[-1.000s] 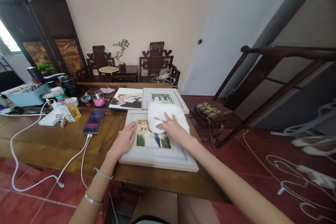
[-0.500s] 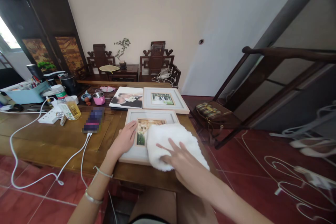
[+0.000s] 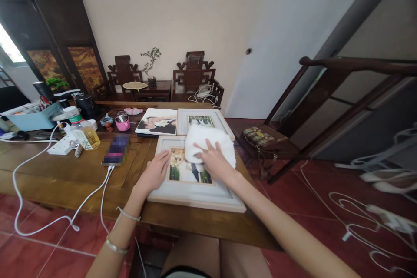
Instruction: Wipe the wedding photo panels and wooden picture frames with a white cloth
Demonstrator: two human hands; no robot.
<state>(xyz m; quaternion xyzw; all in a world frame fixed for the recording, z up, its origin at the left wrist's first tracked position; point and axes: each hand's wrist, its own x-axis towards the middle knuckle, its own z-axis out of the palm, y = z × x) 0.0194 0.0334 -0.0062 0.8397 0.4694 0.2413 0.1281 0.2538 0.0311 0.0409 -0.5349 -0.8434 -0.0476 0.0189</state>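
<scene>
A picture frame (image 3: 195, 195) with a pale wooden edge and a white mat lies flat on the table, a photo (image 3: 177, 169) at its centre. My left hand (image 3: 157, 169) rests on its left side, fingers stretched out and fingertips beside the photo. Under my right hand (image 3: 213, 160) is a fluffy white cloth (image 3: 224, 141), pressed by spread fingers over the frame's upper right part. The cloth hides the photo's upper right corner and overlaps the lower edge of a second picture frame (image 3: 224, 126) behind.
Left of that second frame lies a black-and-white picture (image 3: 158, 121). A phone (image 3: 116, 150) with white cables, a pink cup (image 3: 122, 123), bottles (image 3: 86, 132) and a power strip (image 3: 61, 144) occupy the table's left side. A wooden chair (image 3: 286, 139) with a plaid bag (image 3: 259, 136) stands at right.
My right hand has slid the white cloth up and away from me, uncovering the frame's lower right corner and more of the photo. My left hand has stayed in place.
</scene>
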